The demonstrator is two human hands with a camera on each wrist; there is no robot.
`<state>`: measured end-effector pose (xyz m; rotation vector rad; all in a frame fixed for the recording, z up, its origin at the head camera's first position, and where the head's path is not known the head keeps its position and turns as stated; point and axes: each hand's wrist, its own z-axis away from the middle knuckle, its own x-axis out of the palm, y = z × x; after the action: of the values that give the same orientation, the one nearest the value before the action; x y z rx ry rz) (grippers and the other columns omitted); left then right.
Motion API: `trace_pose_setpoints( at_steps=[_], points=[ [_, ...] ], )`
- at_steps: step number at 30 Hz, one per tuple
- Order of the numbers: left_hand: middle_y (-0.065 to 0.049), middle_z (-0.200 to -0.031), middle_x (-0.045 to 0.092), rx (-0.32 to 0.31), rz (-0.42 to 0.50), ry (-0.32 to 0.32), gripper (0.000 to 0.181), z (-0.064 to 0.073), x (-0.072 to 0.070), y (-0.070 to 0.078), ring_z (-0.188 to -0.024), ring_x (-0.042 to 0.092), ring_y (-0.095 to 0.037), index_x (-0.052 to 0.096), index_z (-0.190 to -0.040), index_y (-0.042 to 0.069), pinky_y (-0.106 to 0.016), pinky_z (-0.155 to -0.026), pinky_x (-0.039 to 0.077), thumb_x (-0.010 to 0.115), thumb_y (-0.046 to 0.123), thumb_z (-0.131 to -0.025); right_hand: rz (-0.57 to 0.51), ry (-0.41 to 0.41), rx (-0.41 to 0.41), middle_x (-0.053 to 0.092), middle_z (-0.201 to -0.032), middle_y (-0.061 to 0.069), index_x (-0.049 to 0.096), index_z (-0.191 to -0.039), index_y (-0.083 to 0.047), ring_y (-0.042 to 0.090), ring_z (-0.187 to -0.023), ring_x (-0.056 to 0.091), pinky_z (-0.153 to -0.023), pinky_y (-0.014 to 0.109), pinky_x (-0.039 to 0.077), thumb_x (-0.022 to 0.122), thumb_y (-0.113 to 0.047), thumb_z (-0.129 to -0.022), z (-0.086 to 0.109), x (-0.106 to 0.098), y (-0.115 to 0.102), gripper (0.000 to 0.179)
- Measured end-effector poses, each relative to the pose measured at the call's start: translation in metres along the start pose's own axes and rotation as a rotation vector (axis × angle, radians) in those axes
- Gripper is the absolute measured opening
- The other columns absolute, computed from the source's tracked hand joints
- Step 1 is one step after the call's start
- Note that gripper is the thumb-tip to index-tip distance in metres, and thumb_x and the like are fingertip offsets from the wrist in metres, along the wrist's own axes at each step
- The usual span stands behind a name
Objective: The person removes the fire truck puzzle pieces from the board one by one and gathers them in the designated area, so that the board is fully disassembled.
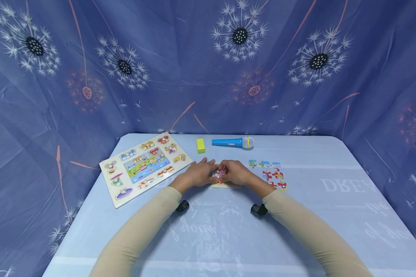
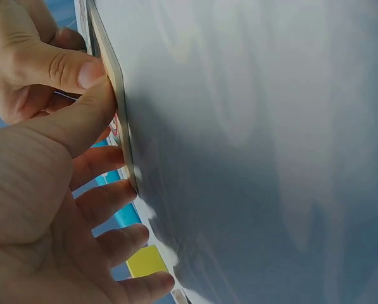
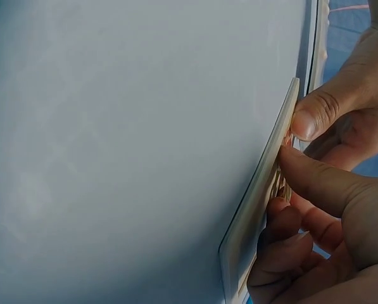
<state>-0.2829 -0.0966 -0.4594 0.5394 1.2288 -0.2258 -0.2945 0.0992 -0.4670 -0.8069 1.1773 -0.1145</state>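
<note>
A small wooden jigsaw board lies flat on the table between both hands, largely covered by them. My left hand rests at its left side; the thumb presses on the board's face while the other fingers spread loosely by the edge. Over the middle of the board, my right hand has its fingers curled and pinches a jigsaw piece at the board's surface. Red, white and blue print shows between the hands. Loose jigsaw pieces lie to the right, partly behind the right forearm.
A larger wooden vehicle puzzle board lies tilted at the left. Behind the hands are a yellow block and a blue toy microphone. A patterned blue curtain borders the table.
</note>
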Motion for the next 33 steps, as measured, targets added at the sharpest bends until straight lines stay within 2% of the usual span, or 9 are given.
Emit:
trace_pose_setpoints(
  at_steps=[9, 14, 18, 25, 29, 33],
  points=[
    [-0.006, -0.166, 0.032, -0.001, 0.003, -0.006, 0.069, -0.001, 0.0, 0.001, -0.155, 0.021, -0.036, 0.047, -0.155, 0.023, -0.066, -0.118, 0.024, 0.068, 0.051, -0.095, -0.029, 0.014, 0.015, 0.061, -0.086, 0.002, 0.066, -0.108, -0.009, 0.015, -0.078, 0.054, -0.07, 0.03, 0.044, 0.079, -0.01, -0.087, 0.003, -0.001, 0.005, 0.026],
    [-0.006, -0.166, 0.031, -0.005, 0.0, -0.008, 0.07, 0.0, 0.001, 0.002, -0.155, 0.021, -0.036, 0.047, -0.155, 0.02, -0.066, -0.118, 0.023, 0.067, 0.051, -0.095, -0.075, 0.031, 0.027, 0.06, -0.088, 0.003, 0.066, -0.11, -0.007, 0.016, -0.078, 0.053, -0.069, 0.031, 0.044, 0.077, -0.007, -0.088, 0.014, -0.009, 0.013, 0.025],
    [-0.006, -0.166, 0.031, -0.008, -0.01, -0.006, 0.068, 0.001, 0.001, 0.002, -0.155, 0.021, -0.035, 0.047, -0.155, 0.02, -0.066, -0.118, 0.023, 0.066, 0.05, -0.096, -0.083, 0.052, 0.026, 0.061, -0.094, 0.004, 0.066, -0.113, -0.008, 0.018, -0.082, 0.053, -0.072, 0.033, 0.044, 0.076, -0.007, -0.089, 0.032, -0.024, 0.026, 0.026],
    [-0.007, -0.166, 0.031, 0.016, 0.012, -0.005, 0.07, 0.002, 0.0, 0.001, -0.155, 0.021, -0.036, 0.047, -0.155, 0.018, -0.067, -0.118, 0.022, 0.067, 0.049, -0.096, -0.072, 0.094, 0.079, 0.063, -0.102, 0.008, 0.064, -0.118, -0.006, 0.023, -0.088, 0.053, -0.074, 0.036, 0.045, 0.073, -0.005, -0.089, 0.061, -0.053, 0.059, 0.03],
    [-0.006, -0.166, 0.031, 0.016, 0.008, -0.008, 0.069, 0.002, 0.0, 0.001, -0.155, 0.02, -0.036, 0.046, -0.155, 0.019, -0.067, -0.118, 0.022, 0.066, 0.049, -0.097, -0.058, 0.094, 0.126, 0.063, -0.102, 0.008, 0.065, -0.117, -0.005, 0.023, -0.089, 0.054, -0.077, 0.037, 0.045, 0.074, -0.006, -0.09, 0.067, -0.06, 0.074, 0.029],
    [-0.006, -0.167, 0.03, 0.011, -0.002, -0.013, 0.068, 0.001, 0.0, 0.001, -0.155, 0.02, -0.036, 0.046, -0.156, 0.019, -0.066, -0.118, 0.022, 0.066, 0.049, -0.097, -0.048, 0.053, 0.161, 0.062, -0.1, 0.007, 0.067, -0.117, -0.006, 0.022, -0.088, 0.054, -0.077, 0.037, 0.045, 0.077, -0.009, -0.089, 0.067, -0.062, 0.082, 0.03]
  ],
)
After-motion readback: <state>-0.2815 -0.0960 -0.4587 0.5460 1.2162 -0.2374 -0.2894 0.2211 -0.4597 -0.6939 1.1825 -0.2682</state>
